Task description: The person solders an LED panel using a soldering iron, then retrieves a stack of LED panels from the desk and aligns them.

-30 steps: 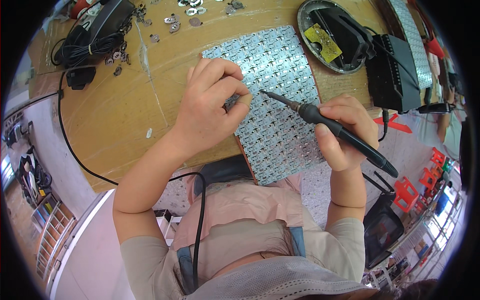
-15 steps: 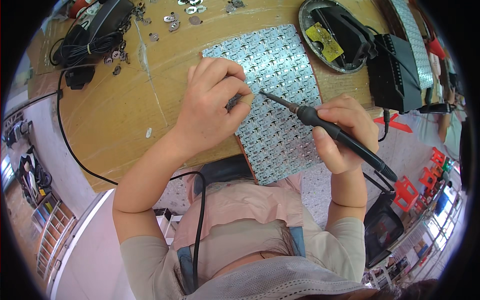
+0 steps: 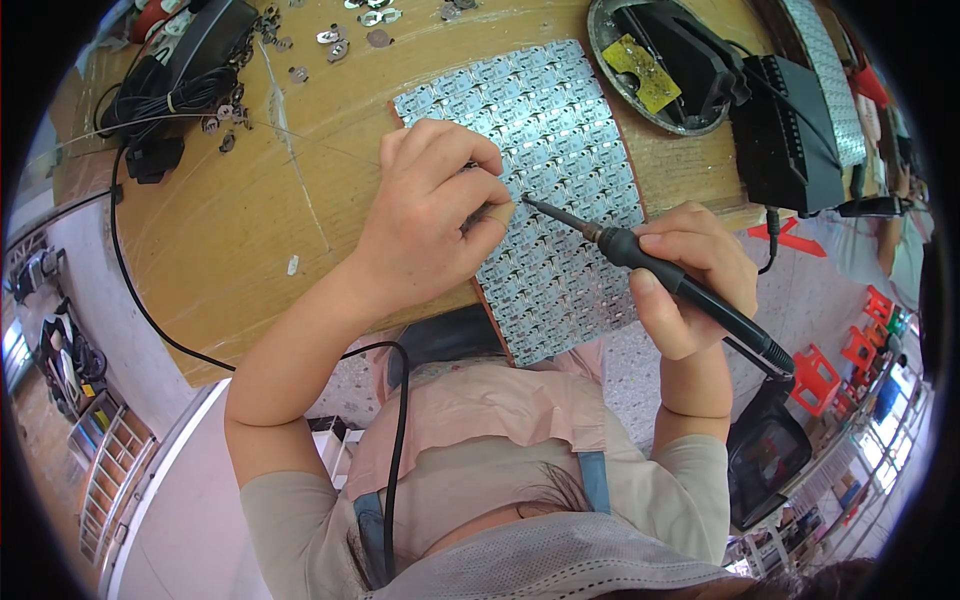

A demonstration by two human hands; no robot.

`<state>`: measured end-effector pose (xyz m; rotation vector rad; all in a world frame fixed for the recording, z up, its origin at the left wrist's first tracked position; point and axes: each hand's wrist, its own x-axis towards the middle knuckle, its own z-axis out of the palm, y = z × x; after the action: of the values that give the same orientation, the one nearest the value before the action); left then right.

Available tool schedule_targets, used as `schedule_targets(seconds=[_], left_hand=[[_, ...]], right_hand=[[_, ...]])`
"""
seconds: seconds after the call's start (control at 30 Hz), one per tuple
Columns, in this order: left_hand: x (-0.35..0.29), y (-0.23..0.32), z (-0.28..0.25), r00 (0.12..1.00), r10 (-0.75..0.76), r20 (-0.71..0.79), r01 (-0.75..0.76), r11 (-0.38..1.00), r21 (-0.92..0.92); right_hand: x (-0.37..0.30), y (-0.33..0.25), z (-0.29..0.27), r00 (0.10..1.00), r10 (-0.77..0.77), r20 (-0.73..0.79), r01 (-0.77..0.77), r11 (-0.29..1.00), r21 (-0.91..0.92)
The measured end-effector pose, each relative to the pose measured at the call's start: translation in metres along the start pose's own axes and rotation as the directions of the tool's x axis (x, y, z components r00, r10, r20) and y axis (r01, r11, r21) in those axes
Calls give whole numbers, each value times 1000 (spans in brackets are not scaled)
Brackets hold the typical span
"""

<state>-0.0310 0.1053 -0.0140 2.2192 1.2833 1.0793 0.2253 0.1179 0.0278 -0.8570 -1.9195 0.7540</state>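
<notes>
My right hand (image 3: 695, 275) grips a black soldering iron (image 3: 690, 288), its fingers wrapped round the handle. The iron's thin tip points left and meets the surface of a silvery panel of small circuit boards (image 3: 565, 270), or hovers just above it. Close by the tip, my left hand (image 3: 430, 210) is closed in a pinch over the panel's left part. Something dark shows between its curled fingers, too hidden to name. A thin pale strand (image 3: 300, 135) runs over the table towards this hand. The panel's near end juts past the table edge towards my lap.
On the wooden table (image 3: 230, 270), small metal clips (image 3: 335, 45) lie scattered at the far left. A black adapter with coiled cable (image 3: 185, 85) sits beside them. At the far right are a round metal dish (image 3: 690, 125) with a yellow sponge (image 3: 645, 75) and a black box (image 3: 790, 135).
Both hands and the iron have shifted slightly towards me and to the right over the panel. The view has moved a little. The thin strand shows more plainly now.
</notes>
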Motion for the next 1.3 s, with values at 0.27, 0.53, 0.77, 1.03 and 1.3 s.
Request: schedule_targets(seconds=[0.27,0.53,0.77,1.03,1.3], left_hand=[[-1,-1,-1,1000,-10,1,10,1000,3],[0,6,-1,997,36,69,-34,999,-43],[1,7,-1,994,56,96,-53,998,-37],[6,6,-5,981,62,184,-54,997,-48],[6,8,-8,984,67,162,-54,995,-83]], right_hand=[[0,-3,-1,1000,-21,14,21,1000,-14],[-14,-12,-9,999,47,0,-47,999,-7],[-13,-9,-6,999,39,6,-39,999,-7],[-12,-9,-5,1000,8,10,-8,1000,-24],[-15,-10,-6,999,-28,21,29,999,-33]])
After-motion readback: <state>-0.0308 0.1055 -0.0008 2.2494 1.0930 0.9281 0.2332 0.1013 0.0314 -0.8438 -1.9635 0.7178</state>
